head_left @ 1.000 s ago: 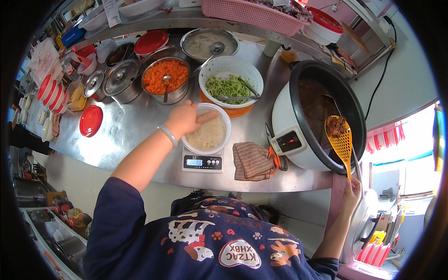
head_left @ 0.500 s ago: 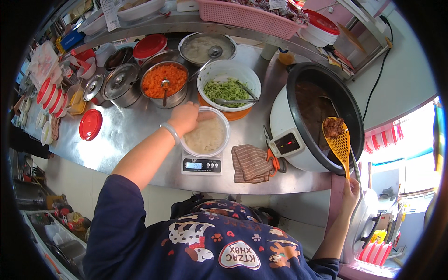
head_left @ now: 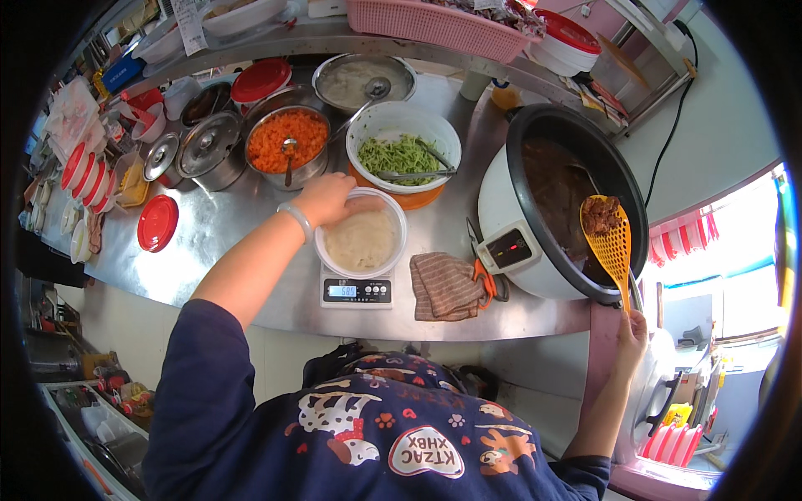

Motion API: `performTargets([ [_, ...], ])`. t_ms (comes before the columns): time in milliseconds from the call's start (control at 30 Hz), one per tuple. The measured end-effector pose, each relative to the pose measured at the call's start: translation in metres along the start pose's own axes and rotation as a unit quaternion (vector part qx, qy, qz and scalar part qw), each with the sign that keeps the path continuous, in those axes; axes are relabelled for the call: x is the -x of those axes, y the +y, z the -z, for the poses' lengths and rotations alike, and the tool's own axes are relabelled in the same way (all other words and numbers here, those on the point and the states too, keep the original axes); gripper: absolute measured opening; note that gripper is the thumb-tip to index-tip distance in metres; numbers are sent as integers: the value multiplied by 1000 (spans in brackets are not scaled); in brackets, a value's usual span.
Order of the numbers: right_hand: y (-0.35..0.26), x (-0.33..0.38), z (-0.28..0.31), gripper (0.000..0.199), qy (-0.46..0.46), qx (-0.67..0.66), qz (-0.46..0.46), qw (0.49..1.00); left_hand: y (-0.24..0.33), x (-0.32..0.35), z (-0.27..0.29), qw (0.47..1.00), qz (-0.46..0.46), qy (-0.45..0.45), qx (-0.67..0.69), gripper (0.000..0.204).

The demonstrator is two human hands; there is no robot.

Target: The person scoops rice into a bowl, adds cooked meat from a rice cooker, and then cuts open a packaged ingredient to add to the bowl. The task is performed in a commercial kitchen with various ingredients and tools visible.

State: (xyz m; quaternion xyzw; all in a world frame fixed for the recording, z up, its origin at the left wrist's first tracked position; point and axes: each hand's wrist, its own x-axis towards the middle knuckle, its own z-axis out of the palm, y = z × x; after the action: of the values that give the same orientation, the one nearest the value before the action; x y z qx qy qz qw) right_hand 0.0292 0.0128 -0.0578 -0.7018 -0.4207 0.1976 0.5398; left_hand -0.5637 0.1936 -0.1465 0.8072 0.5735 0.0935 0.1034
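Observation:
My left hand point(head_left: 327, 199) is closed on the far-left rim of a round, clear plastic bowl point(head_left: 361, 244) with pale, cloudy contents. The bowl rests on a small white kitchen scale point(head_left: 357, 292) whose display is lit. My right hand point(head_left: 633, 332) grips the handle of a yellow slotted spoon point(head_left: 613, 250), which carries a lump of brown cooked meat point(head_left: 601, 215). That spoon is over the near-right rim of a large white cooker point(head_left: 504, 200) with a black rim, filled with dark brown liquid point(head_left: 555, 188).
Beyond the bowl stand a white tub of shredded greens point(head_left: 403, 157) with tongs and a steel pot of shredded carrot point(head_left: 286, 139). A striped cloth point(head_left: 443, 286) and orange-handled scissors point(head_left: 484, 282) lie beside the scale. A red lid point(head_left: 158, 223) is at left; a shelf point(head_left: 317, 35) spans the back.
The spoon of meat has shifted slightly inside the view, staying over the cooker's rim. My left hand remains at the bowl's rim; the scale's reading has changed.

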Motion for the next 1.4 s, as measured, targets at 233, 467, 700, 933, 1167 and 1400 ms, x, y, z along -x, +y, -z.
performTargets([
  [233,-35,19,-23,14,-29,-34,-41,998,11,-6,16,998,-18,-38,37,66],
  [467,-95,49,-103,18,-160,5,20,987,-6,-14,14,989,-50,-76,115,63],
  [700,-112,95,-213,25,-311,203,104,923,-25,-16,4,983,-48,-103,142,39],
  [933,-129,106,-239,23,-340,305,251,854,-35,-16,-2,978,-83,-85,170,40],
  [1167,-136,109,-241,23,-329,315,318,832,-42,-22,-8,976,-94,-99,170,43],
  [1400,-139,106,-240,21,-325,314,340,825,-46,-23,-12,973,-106,-89,183,41],
])
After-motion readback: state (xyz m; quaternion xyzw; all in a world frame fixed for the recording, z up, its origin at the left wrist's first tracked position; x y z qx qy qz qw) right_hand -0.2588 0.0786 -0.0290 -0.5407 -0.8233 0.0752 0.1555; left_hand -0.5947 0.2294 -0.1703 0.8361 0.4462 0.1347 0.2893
